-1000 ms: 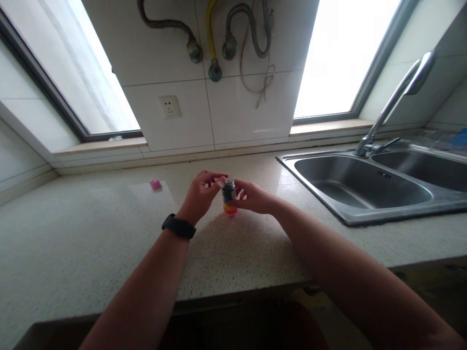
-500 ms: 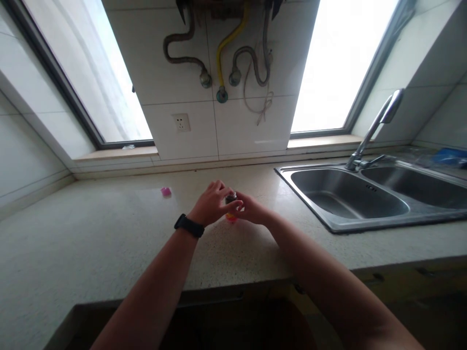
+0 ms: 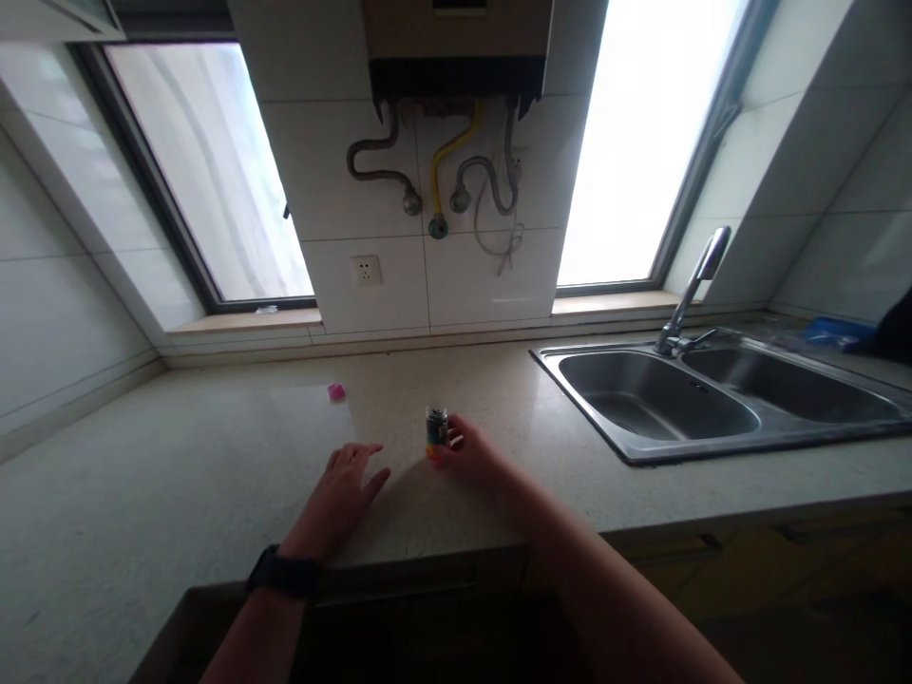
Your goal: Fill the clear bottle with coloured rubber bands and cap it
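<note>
A small clear jar [image 3: 436,432] stands upright on the pale speckled countertop [image 3: 235,475], with dark matter in its upper part and yellow, orange and pink colour lower down. My right hand [image 3: 466,451] is closed round the jar's right side. To the jar's left, my left hand [image 3: 342,489] rests low over the counter near its front edge, thumb and fingers apart and holding nothing. A black watch [image 3: 283,572] is on my left wrist. Further back on the left lies a small pink piece [image 3: 336,391], too small to name.
A steel double sink [image 3: 627,454] with a tall tap [image 3: 688,304] is set into the counter on the right. Behind it lies something blue [image 3: 837,332]. A wall socket [image 3: 367,270] and hoses under a heater [image 3: 460,57] are on the tiled wall.
My left hand has let go of the jar's top and moved down and left, its fingers opening. My right hand stays on the jar. The view has tilted up.
</note>
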A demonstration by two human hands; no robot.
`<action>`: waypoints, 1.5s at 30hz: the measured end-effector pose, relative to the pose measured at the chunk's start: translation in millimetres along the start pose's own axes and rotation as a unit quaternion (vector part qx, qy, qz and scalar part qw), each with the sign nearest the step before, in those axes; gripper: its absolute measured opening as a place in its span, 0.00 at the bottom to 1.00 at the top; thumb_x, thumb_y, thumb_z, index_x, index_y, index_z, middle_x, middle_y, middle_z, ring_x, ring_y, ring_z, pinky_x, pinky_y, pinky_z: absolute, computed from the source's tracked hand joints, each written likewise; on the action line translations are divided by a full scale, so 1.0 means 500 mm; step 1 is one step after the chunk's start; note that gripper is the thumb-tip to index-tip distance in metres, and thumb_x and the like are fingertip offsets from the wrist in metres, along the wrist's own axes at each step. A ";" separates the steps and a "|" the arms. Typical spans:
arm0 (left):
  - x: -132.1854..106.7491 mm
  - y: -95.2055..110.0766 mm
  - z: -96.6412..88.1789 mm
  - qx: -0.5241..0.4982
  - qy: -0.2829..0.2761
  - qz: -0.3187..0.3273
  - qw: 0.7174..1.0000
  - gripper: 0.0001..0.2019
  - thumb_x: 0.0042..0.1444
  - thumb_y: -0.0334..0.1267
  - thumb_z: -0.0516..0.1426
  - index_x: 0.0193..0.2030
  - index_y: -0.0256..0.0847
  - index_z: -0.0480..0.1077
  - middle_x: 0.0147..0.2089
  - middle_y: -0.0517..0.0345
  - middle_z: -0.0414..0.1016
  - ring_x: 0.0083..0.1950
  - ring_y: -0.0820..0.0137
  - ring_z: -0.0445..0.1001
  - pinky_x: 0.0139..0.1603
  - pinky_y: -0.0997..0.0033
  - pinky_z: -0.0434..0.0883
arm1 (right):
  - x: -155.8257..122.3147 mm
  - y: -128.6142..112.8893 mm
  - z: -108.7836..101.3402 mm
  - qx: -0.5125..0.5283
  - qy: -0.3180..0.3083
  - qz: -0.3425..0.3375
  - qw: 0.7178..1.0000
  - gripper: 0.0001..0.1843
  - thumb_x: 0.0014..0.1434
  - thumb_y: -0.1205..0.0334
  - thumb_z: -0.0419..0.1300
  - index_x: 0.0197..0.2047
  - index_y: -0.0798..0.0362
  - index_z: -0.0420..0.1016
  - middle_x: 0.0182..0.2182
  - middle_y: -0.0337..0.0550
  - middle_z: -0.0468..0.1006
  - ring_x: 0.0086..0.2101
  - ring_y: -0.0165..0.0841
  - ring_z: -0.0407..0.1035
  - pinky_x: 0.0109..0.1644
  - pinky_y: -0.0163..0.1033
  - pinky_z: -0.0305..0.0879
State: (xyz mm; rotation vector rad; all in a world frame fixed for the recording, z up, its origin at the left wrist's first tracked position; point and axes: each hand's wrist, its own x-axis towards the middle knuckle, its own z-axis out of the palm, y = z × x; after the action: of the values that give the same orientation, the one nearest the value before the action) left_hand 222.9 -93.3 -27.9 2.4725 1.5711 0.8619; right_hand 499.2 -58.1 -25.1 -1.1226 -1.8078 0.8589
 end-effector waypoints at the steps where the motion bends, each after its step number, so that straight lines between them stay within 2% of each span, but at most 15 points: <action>1: -0.027 -0.008 0.005 0.022 -0.016 -0.003 1.000 0.26 0.65 0.53 0.51 0.63 0.41 0.66 0.58 0.45 0.68 0.60 0.56 0.65 0.63 0.51 0.63 | -0.006 -0.004 0.007 -0.010 -0.001 0.008 1.000 0.21 0.53 0.56 0.66 0.48 0.52 0.70 0.41 0.45 0.77 0.35 0.31 0.70 0.37 0.37 0.68; 4: -0.082 -0.011 0.010 0.073 -0.045 -0.008 0.996 0.27 0.66 0.54 0.50 0.67 0.43 0.64 0.64 0.46 0.65 0.65 0.55 0.62 0.66 0.50 0.61 | -0.028 -0.016 0.015 -0.073 -0.008 0.028 0.997 0.24 0.54 0.51 0.66 0.51 0.52 0.70 0.41 0.47 0.77 0.36 0.34 0.71 0.40 0.40 0.69; 6: -0.095 -0.003 0.006 0.089 -0.054 -0.012 0.994 0.27 0.67 0.54 0.48 0.67 0.43 0.63 0.66 0.46 0.64 0.67 0.56 0.61 0.67 0.50 0.59 | -0.047 -0.024 0.011 -0.154 -0.006 0.023 0.988 0.31 0.53 0.48 0.66 0.57 0.52 0.69 0.48 0.50 0.77 0.45 0.39 0.71 0.49 0.45 0.67; 8: -0.095 0.006 0.000 0.099 -0.065 -0.021 0.993 0.28 0.68 0.54 0.47 0.68 0.42 0.63 0.67 0.45 0.63 0.68 0.56 0.61 0.68 0.50 0.59 | -0.070 -0.031 0.002 -0.252 -0.009 0.021 0.968 0.40 0.52 0.45 0.67 0.64 0.53 0.64 0.58 0.53 0.71 0.57 0.45 0.64 0.61 0.50 0.59; 10: -0.090 0.014 -0.004 0.111 -0.077 -0.032 0.990 0.29 0.68 0.55 0.46 0.69 0.41 0.62 0.69 0.45 0.61 0.69 0.55 0.59 0.68 0.50 0.58 | -0.096 -0.036 -0.009 -0.329 -0.022 0.038 0.943 0.48 0.54 0.39 0.63 0.70 0.56 0.58 0.65 0.55 0.63 0.64 0.49 0.56 0.67 0.53 0.49; 13: -0.084 0.017 -0.005 0.128 -0.098 -0.038 0.986 0.31 0.67 0.55 0.45 0.71 0.41 0.59 0.72 0.46 0.57 0.72 0.55 0.56 0.70 0.51 0.56 | -0.132 -0.039 -0.027 -0.387 -0.059 0.061 0.918 0.48 0.62 0.33 0.50 0.74 0.58 0.50 0.71 0.53 0.53 0.69 0.47 0.46 0.71 0.53 0.38; 16: -0.084 0.016 -0.001 0.132 -0.114 -0.033 0.984 0.32 0.68 0.55 0.44 0.72 0.38 0.57 0.73 0.45 0.54 0.74 0.54 0.52 0.72 0.51 0.52 | -0.156 -0.042 -0.044 -0.413 -0.104 0.080 0.901 0.48 0.64 0.30 0.41 0.75 0.55 0.46 0.73 0.47 0.46 0.71 0.44 0.39 0.72 0.53 0.30; 22: -0.081 -0.005 0.002 0.078 -0.115 -0.039 0.990 0.32 0.65 0.55 0.48 0.71 0.40 0.60 0.73 0.45 0.55 0.73 0.52 0.53 0.71 0.47 0.52 | -0.172 -0.051 -0.059 -0.432 -0.113 0.086 0.891 0.46 0.64 0.31 0.39 0.75 0.52 0.46 0.73 0.44 0.44 0.71 0.43 0.37 0.72 0.52 0.30; 26: -0.021 -0.083 -0.027 -0.042 -0.070 -0.031 0.996 0.25 0.63 0.51 0.53 0.61 0.37 0.70 0.63 0.43 0.70 0.64 0.57 0.68 0.67 0.54 0.62 | -0.170 -0.050 -0.058 -0.433 -0.103 0.079 0.892 0.44 0.65 0.33 0.42 0.74 0.52 0.50 0.72 0.45 0.47 0.71 0.44 0.40 0.72 0.53 0.32; 29: 0.062 -0.177 -0.067 -0.113 0.006 -0.111 0.987 0.26 0.60 0.49 0.56 0.59 0.34 0.70 0.59 0.41 0.72 0.60 0.58 0.72 0.61 0.58 0.68 | -0.169 -0.047 -0.058 -0.429 -0.096 0.074 0.895 0.42 0.65 0.34 0.43 0.74 0.51 0.52 0.72 0.45 0.49 0.70 0.43 0.41 0.72 0.54 0.33; 33: 0.175 -0.291 -0.095 -0.103 0.039 -0.163 0.980 0.27 0.58 0.45 0.56 0.60 0.29 0.66 0.60 0.36 0.71 0.59 0.58 0.72 0.60 0.60 0.68 | -0.166 -0.048 -0.057 -0.428 -0.086 0.075 0.896 0.39 0.65 0.37 0.45 0.72 0.50 0.55 0.72 0.44 0.50 0.70 0.43 0.43 0.72 0.55 0.34; 36: 0.233 -0.343 -0.078 -0.096 0.037 -0.188 0.977 0.27 0.58 0.44 0.57 0.61 0.30 0.64 0.61 0.36 0.70 0.61 0.58 0.71 0.61 0.61 0.67 | -0.161 -0.051 -0.055 -0.429 -0.080 0.078 0.897 0.37 0.65 0.40 0.48 0.72 0.50 0.57 0.71 0.44 0.53 0.70 0.44 0.45 0.71 0.56 0.35; 39: 0.268 -0.372 -0.039 -0.085 0.024 -0.209 0.974 0.29 0.57 0.44 0.59 0.62 0.32 0.63 0.62 0.36 0.69 0.62 0.59 0.70 0.61 0.62 0.65 | -0.156 -0.054 -0.053 -0.425 -0.069 0.083 0.899 0.35 0.64 0.43 0.50 0.70 0.49 0.60 0.70 0.45 0.55 0.69 0.45 0.47 0.71 0.56 0.37; 42: 0.294 -0.386 -0.002 -0.070 0.018 -0.230 0.971 0.32 0.56 0.46 0.61 0.64 0.33 0.61 0.62 0.36 0.70 0.61 0.60 0.71 0.60 0.63 0.65 | -0.154 -0.056 -0.052 -0.419 -0.057 0.083 0.902 0.34 0.63 0.45 0.51 0.69 0.49 0.62 0.69 0.45 0.57 0.68 0.46 0.49 0.70 0.57 0.39; 45: 0.314 -0.383 0.016 -0.051 0.019 -0.248 0.967 0.30 0.57 0.48 0.61 0.62 0.33 0.63 0.59 0.34 0.72 0.59 0.57 0.72 0.58 0.60 0.65 | -0.153 -0.055 -0.053 -0.409 -0.051 0.077 0.908 0.33 0.63 0.46 0.52 0.68 0.48 0.63 0.69 0.45 0.58 0.67 0.48 0.50 0.69 0.57 0.40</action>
State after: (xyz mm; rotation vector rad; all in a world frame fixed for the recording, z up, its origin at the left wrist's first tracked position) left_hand 121.4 132.5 -39.0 1.8653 1.9717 0.8750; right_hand 533.1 -135.6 -12.0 -1.7762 -2.2644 0.2056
